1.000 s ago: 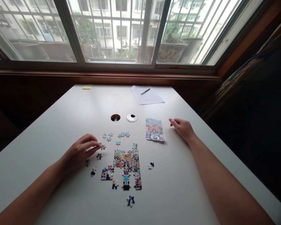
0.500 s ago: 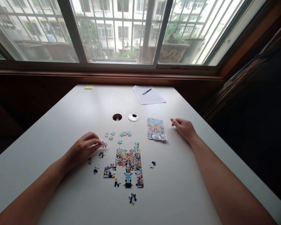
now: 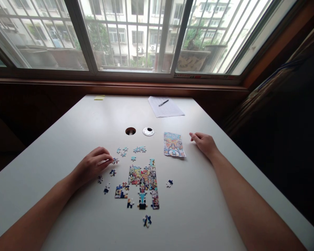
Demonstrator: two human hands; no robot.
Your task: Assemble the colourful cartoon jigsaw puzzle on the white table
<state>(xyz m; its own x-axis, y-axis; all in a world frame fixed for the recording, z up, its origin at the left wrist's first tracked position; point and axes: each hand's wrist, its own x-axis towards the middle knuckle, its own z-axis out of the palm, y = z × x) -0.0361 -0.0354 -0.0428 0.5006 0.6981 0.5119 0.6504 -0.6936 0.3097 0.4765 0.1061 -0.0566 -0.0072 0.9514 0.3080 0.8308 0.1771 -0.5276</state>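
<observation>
My left hand is closed in a pinch on a small jigsaw puzzle piece left of the partly joined puzzle. A dark-blue loose piece lies just below those fingertips. Right of the printed picture sheet, my right hand rests on the table in a loose fist, and nothing shows in it. The puzzle has gaps in its lower left and along its top. A small joined section sits at its left, and light-blue pieces lie above it.
On the white table are a round cable hole and its silver cover. Paper sheets with a pen on top lie at the back. Single pieces lie right of the puzzle and below it.
The whole view has shifted very slightly. Both hands and the puzzle pieces otherwise keep their places.
</observation>
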